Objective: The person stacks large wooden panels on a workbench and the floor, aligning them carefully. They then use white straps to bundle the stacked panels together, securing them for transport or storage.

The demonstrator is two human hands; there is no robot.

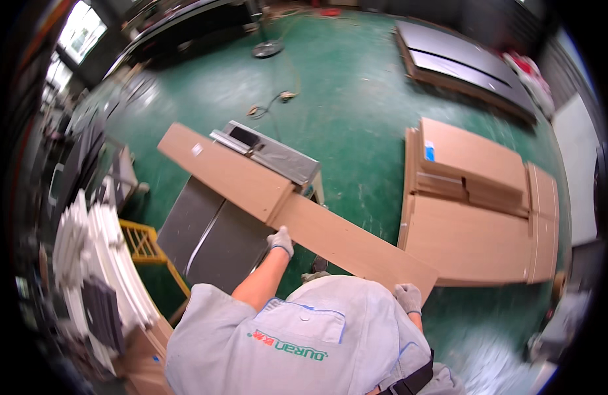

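A long flat piece of brown cardboard (353,240) lies across in front of me, slanting down to the right. My left hand (282,241), in a pale work glove, is closed at its near edge by the left end. My right hand (409,298), gloved the same way, grips the near edge close to the right end. Another long cardboard piece (225,170) with a small white label meets the left end. It rests over a grey-topped machine or table (284,160) and a dark stack of panels (215,240) bound with a pale strap.
Stacked flat cardboard (472,230) stands at right on the green floor (343,92). Grey sheets (458,56) lie far right. A yellow frame (142,240) and white strips (113,263) are at left. A cable (271,105) crosses the floor ahead.
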